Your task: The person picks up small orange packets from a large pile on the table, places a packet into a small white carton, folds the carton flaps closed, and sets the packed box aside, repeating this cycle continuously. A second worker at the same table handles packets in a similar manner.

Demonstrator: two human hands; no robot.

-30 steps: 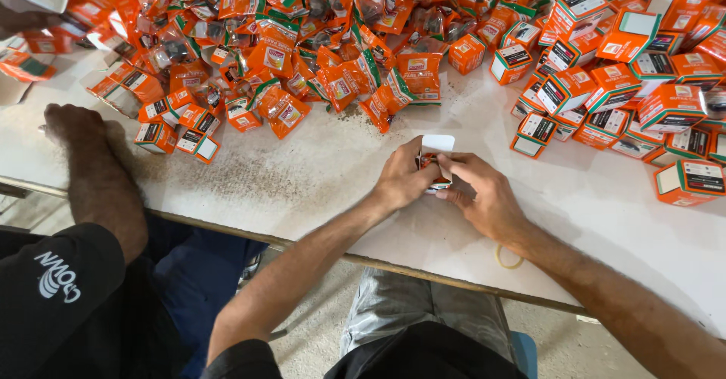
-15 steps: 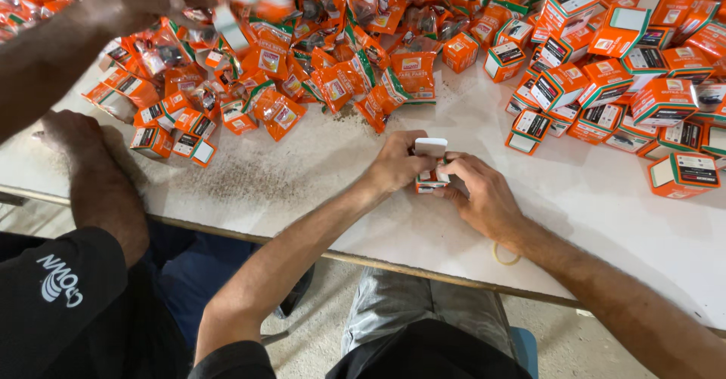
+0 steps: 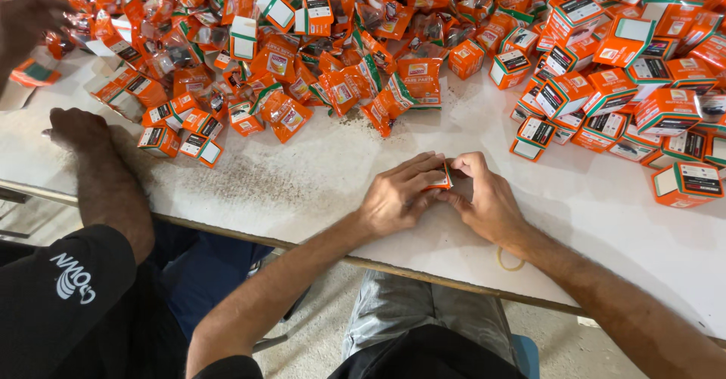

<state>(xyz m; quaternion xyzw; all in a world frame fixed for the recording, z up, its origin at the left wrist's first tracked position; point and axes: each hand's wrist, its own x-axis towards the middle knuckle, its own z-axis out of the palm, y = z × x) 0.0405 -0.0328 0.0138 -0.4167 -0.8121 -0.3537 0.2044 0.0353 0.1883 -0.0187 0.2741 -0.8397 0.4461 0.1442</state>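
A white worktable (image 3: 318,175) fills the frame above a concrete floor. At centre, the left hand (image 3: 397,198) and right hand (image 3: 488,201) press together around a small orange box (image 3: 441,179), now mostly hidden between the fingers, where earlier its white face showed. Orange pouches (image 3: 302,54) heap across the upper left, orange-and-green cartons (image 3: 628,69) at upper right. A co-worker's hand (image 3: 76,128) rests at left.
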